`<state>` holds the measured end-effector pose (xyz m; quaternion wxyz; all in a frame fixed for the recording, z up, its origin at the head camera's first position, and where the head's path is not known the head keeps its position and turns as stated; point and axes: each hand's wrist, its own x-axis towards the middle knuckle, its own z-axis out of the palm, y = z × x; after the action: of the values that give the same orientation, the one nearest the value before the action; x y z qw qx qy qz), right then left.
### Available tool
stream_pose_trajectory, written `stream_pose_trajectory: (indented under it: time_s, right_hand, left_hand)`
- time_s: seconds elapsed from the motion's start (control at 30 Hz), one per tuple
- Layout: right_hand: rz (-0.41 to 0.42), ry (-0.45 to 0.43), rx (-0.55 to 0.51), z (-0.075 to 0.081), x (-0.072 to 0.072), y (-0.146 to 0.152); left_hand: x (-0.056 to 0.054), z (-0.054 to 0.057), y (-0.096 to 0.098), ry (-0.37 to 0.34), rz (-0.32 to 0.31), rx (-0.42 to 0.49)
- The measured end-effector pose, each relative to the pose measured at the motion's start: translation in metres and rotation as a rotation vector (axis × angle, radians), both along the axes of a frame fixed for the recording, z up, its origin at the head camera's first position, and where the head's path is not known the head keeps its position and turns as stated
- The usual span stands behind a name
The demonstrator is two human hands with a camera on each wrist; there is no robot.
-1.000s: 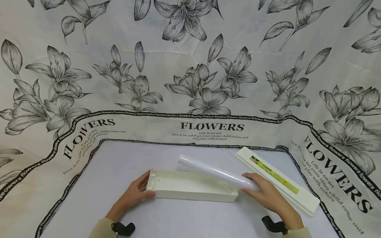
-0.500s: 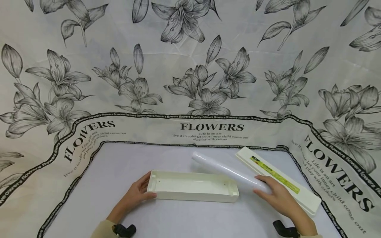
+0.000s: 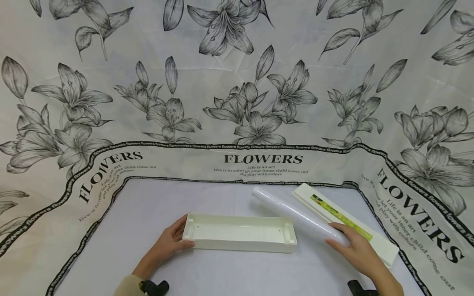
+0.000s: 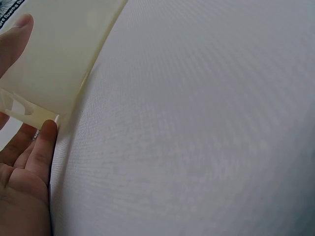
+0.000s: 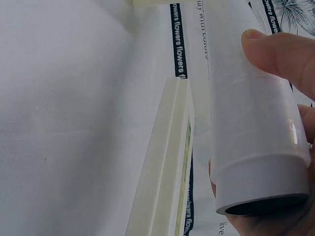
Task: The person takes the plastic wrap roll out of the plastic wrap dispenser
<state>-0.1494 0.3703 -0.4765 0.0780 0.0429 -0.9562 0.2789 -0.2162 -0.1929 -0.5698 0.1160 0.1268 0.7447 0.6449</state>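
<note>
My left hand point(image 3: 168, 240) grips the left end of a long cream plastic box point(image 3: 240, 245), its thumb on the front wall. The box lies on the table with its open top up and nothing inside. In the left wrist view, the thumb and fingers point(image 4: 42, 152) are at the box's corner. My right hand point(image 3: 355, 248) holds a shiny roll of cling film point(image 3: 292, 211) by its near end, slanting up to the left, right of the box. The right wrist view shows the roll's hollow core point(image 5: 263, 184) and my thumb point(image 5: 275, 49) pressing on the film.
A long cream lid point(image 3: 344, 222) with a yellow-green label lies slanted on the right side of the white table point(image 3: 222, 275), partly behind my right hand. Cloth printed with flowers point(image 3: 255, 102) rises behind and around the table.
My right hand has moved right and slightly toward me with the roll of cling film, from over the box's right end to beside the lid. The left hand stays on the box.
</note>
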Motion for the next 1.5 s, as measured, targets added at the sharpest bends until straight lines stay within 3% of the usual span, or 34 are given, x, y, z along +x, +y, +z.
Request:
stream_pose_trajectory:
  time_s: [0.3,1.1,1.5]
  right_hand:
    - [-0.026,0.034,0.004,-0.01,0.003,0.016]
    - [-0.118,-0.1,-0.009,-0.023,0.015,0.04]
    - [-0.135,-0.052,0.004,-0.033,0.018,0.048]
  left_hand:
    - [0.001,0.003,-0.001,-0.008,-0.001,0.0]
    - [0.0,0.002,0.0,0.0,-0.014,-0.003]
    - [0.001,0.001,0.0,0.011,-0.01,-0.009]
